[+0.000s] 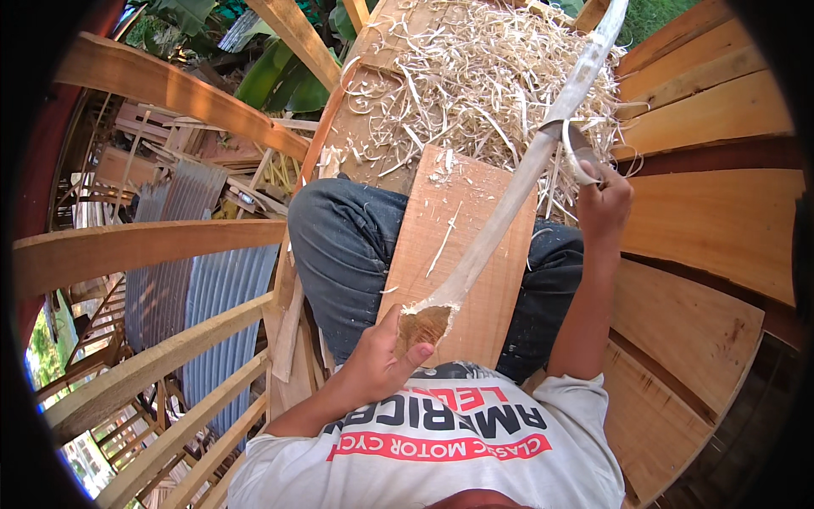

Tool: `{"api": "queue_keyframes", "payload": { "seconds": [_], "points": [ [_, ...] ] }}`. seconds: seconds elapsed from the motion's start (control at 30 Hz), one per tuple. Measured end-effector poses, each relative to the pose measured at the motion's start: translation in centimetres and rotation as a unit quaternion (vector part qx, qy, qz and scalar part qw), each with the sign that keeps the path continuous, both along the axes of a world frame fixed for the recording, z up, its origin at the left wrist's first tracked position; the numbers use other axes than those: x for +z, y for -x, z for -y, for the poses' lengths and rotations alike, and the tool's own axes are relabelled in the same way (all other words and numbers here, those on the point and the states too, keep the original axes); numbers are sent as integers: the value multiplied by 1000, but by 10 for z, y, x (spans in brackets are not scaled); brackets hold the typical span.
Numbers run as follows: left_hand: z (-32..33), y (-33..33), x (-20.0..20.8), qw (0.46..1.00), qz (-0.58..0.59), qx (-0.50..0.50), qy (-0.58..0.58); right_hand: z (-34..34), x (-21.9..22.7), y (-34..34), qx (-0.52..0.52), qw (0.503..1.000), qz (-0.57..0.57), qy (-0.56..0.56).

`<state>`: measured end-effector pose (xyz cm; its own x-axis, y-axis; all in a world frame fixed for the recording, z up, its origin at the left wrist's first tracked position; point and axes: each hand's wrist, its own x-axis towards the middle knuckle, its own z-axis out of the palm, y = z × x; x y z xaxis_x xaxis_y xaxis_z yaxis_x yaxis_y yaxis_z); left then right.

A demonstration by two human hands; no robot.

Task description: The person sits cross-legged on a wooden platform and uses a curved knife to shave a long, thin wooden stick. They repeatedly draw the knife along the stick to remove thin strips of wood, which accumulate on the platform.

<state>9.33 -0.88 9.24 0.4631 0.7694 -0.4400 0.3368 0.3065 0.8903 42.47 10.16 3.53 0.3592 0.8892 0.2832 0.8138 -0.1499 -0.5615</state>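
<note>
A long, pale, stripped wooden pole [519,188] slants from near my waist up to the far right. Its near end shows a rough, brownish cut face, and my left hand [383,363] is closed round that end, thumb along its side. Farther along, my right hand [605,204] grips a knife, its handle hidden in the fist. The dark knife blade [553,129] lies against the pole, and a pale wood curl [571,151] loops beside it. Beneath the pole a flat wooden board [483,293] rests across my lap, with a few thin shavings on it.
A big heap of wood shavings [483,72] covers the plank surface ahead of me. Wooden rails [170,242] run along the left, above corrugated metal sheets [225,322] lower down. Wide wooden slats [708,225] rise close to my right arm.
</note>
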Motion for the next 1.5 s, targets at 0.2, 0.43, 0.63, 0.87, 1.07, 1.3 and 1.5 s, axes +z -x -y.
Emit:
{"api": "queue_keyframes", "payload": {
  "seconds": [0.2, 0.43, 0.63, 0.87, 1.07, 1.3, 1.5],
  "points": [
    [6, 0, -8, 1000, 3, 6, 13, -11, 3, -8, -54, 998, 3, 36],
    [13, -4, -10, 998, -41, -48, 31, -57, -10, -64, -187, 972, -144, 10],
    [11, 11, -27, 995, -25, 81, 61, -25, -10, -76, -86, 981, -173, -24],
    [-27, 1, -6, 972, 37, 176, 151, 63, -22, 58, 107, 974, -150, 130],
    [-20, -8, -1, 983, -6, 130, 129, 72, -5, 83, 163, 974, -95, 122],
    [-11, -13, -2, 992, -113, 29, 37, 67, -9, 67, 119, 988, 31, 92],
    [-5, -15, -8, 995, -95, 30, -29, 59, -17, 55, 120, 991, 53, 38]
  ]
}}
